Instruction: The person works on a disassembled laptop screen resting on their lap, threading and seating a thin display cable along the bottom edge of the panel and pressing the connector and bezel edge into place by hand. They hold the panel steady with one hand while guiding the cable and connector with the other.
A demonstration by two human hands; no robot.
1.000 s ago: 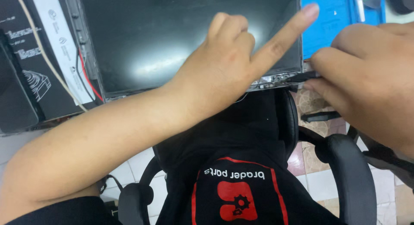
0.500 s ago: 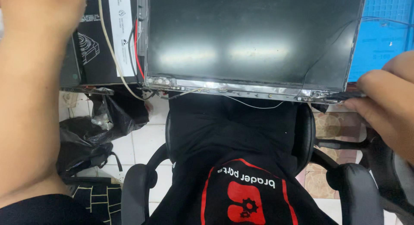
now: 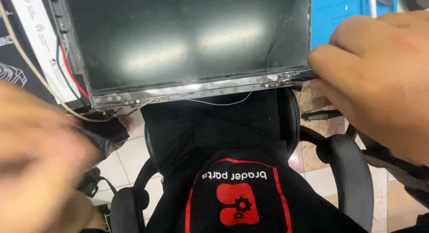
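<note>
Fingers of your right hand pinch the screen panel at its near-right corner | panel's long axis runs left-right | left hand blurred, well clear, grip unreadable

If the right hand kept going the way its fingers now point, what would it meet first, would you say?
The right hand points left, its fingertips already at the lower right corner of the bare laptop screen panel. It would likely press into that corner's metal edge strip first.

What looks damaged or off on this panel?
The screen panel sits bare, with no bezel: metal foil strip exposed along its near edge, thin loose wires dangling below. The right hand pinches the right corner; the left hand is blurred.
</note>
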